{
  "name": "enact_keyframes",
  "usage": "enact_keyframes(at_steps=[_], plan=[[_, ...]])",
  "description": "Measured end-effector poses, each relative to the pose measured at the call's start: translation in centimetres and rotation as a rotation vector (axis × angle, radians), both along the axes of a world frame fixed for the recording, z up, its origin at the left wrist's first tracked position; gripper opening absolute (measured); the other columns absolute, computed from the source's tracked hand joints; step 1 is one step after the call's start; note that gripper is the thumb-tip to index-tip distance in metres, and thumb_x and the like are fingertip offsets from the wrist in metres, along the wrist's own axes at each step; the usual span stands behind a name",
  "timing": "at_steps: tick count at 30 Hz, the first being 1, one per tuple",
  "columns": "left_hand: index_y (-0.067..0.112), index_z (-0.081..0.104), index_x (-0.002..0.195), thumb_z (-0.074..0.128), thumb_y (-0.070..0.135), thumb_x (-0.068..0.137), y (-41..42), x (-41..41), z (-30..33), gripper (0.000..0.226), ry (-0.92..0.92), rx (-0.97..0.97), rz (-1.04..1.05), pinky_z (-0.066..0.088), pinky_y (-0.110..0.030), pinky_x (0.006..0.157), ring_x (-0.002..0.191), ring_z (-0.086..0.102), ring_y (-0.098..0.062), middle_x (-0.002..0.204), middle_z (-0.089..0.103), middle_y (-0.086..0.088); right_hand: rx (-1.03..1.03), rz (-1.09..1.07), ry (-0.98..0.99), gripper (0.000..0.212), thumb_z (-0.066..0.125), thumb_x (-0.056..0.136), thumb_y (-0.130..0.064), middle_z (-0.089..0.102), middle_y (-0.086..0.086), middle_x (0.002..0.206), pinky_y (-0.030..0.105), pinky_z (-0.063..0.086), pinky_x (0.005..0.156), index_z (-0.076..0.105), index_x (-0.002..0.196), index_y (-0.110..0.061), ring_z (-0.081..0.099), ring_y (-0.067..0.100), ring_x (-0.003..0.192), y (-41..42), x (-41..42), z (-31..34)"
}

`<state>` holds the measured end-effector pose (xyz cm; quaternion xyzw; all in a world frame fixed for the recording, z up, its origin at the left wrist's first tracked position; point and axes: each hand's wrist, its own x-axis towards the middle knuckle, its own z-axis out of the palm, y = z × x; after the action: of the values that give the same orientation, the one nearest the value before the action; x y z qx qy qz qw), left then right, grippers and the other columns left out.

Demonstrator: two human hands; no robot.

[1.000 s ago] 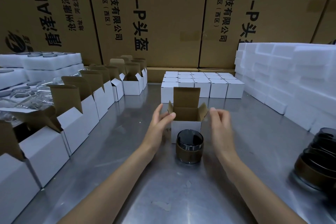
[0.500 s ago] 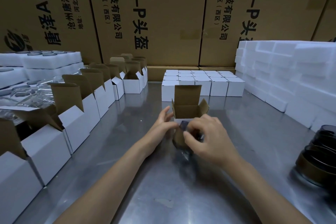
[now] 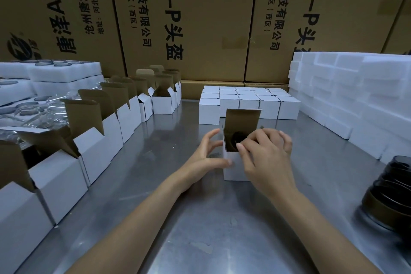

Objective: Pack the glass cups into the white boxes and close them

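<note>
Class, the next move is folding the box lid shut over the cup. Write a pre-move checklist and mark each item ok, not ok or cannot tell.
1. Cup inside the box: ok, its dark rim shows below the opening.
2. Cup fully seated: cannot tell, the right hand covers it.
3. Box upright on the table: ok.
4. Left hand steadying the box: ok, thumb on its front.
5. Lid free to fold: ok, standing up.
6. Right hand clear of the opening: not ok.

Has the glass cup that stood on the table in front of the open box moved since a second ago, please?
Yes. The glass cup has left the steel table and gone up and away from the camera into the open white box, toward the closed boxes behind.
</note>
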<state>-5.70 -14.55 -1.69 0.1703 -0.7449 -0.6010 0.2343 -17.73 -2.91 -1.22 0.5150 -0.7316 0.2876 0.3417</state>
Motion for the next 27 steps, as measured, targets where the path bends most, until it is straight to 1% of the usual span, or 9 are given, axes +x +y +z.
enact_keyframes(at_steps=[3,6,9,11,13,16,21,25,27], plan=[[0.029,0.025,0.146,0.072,0.029,0.066,-0.2,-0.2,-0.1,0.093,0.02,0.02,-0.033,0.027,-0.044,0.116,0.138,0.036,-0.017,0.144,0.045,-0.007,-0.001,0.05,-0.072,0.029,0.047,0.091,-0.031,0.062,-0.003,0.097,0.04,0.023,0.098,0.073,0.082,-0.02,0.046,0.019,0.108,-0.1,0.0,-0.1],[0.025,0.042,0.134,0.071,0.044,0.059,-0.3,-0.4,0.2,0.082,0.144,0.185,0.034,0.037,-0.035,0.109,0.124,0.052,-0.017,0.126,0.06,-0.002,-0.213,0.188,-0.323,0.031,0.039,0.093,-0.035,0.054,-0.01,0.107,0.022,0.025,0.094,0.067,0.099,-0.025,0.038,0.01,0.11,-0.4,-0.2,0.3],[0.027,0.052,0.113,0.056,0.045,0.091,-0.3,-0.9,0.5,0.028,0.221,0.187,0.221,0.034,-0.038,0.108,0.125,0.051,-0.019,0.121,0.062,0.005,-0.483,0.292,-0.953,0.034,0.033,0.097,-0.041,0.049,-0.014,0.119,0.018,0.025,0.097,0.054,0.121,-0.029,0.04,0.007,0.119,-0.7,-1.7,0.7],[0.035,0.053,0.11,0.031,0.041,0.102,0.0,-1.1,0.5,0.024,0.191,0.013,0.286,0.036,-0.031,0.105,0.122,0.05,-0.011,0.127,0.057,0.011,-0.514,0.343,-1.36,0.035,0.033,0.101,-0.042,0.051,-0.007,0.131,0.029,0.031,0.099,0.048,0.13,-0.03,0.046,0.013,0.122,-1.0,-3.0,0.0],[0.039,0.053,0.109,0.033,0.038,0.102,0.7,-1.4,0.7,0.021,0.181,-0.085,0.274,0.038,-0.021,0.097,0.116,0.051,-0.002,0.126,0.055,0.014,-0.471,0.44,-1.565,0.037,0.035,0.101,-0.044,0.058,-0.001,0.129,0.035,0.039,0.101,0.049,0.131,-0.028,0.053,0.017,0.118,-1.5,-3.4,-0.9],[0.035,0.054,0.108,0.046,0.027,0.1,1.2,-1.7,0.9,0.015,0.204,-0.16,0.243,0.041,-0.003,0.082,0.109,0.052,0.002,0.125,0.056,0.004,-0.403,0.591,-1.621,0.04,0.041,0.098,-0.045,0.067,0.001,0.116,0.032,0.048,0.084,0.06,0.124,-0.022,0.061,0.017,0.104,-2.2,-2.9,-1.6],[0.034,0.057,0.114,0.051,0.021,0.098,0.7,-1.5,0.8,0.02,0.197,-0.189,0.182,0.039,0.004,0.074,0.093,0.048,0.027,0.124,0.05,0.011,-0.391,0.639,-1.544,0.03,0.045,0.098,-0.034,0.065,0.004,0.122,0.037,0.046,0.097,0.065,0.117,-0.021,0.06,0.02,0.114,-2.3,-2.2,-1.4],[0.035,0.05,0.102,0.059,0.014,0.093,0.8,-1.6,1.0,0.025,0.246,-0.136,0.209,0.046,-0.006,0.068,0.092,0.058,-0.001,0.112,0.049,0.014,-0.393,0.65,-1.528,0.028,0.044,0.099,-0.03,0.062,0.005,0.125,0.034,0.045,0.093,0.065,0.114,-0.02,0.059,0.02,0.114,-2.1,-1.9,-1.1],[0.037,0.049,0.101,0.06,0.011,0.093,0.8,-1.6,1.0,0.029,0.254,-0.14,0.215,0.047,-0.007,0.069,0.093,0.058,-0.005,0.113,0.048,0.013,-0.378,0.654,-1.554,0.032,0.043,0.099,-0.031,0.062,0.007,0.124,0.034,0.044,0.092,0.062,0.119,-0.015,0.058,0.021,0.112,-2.0,-1.8,-1.2]])
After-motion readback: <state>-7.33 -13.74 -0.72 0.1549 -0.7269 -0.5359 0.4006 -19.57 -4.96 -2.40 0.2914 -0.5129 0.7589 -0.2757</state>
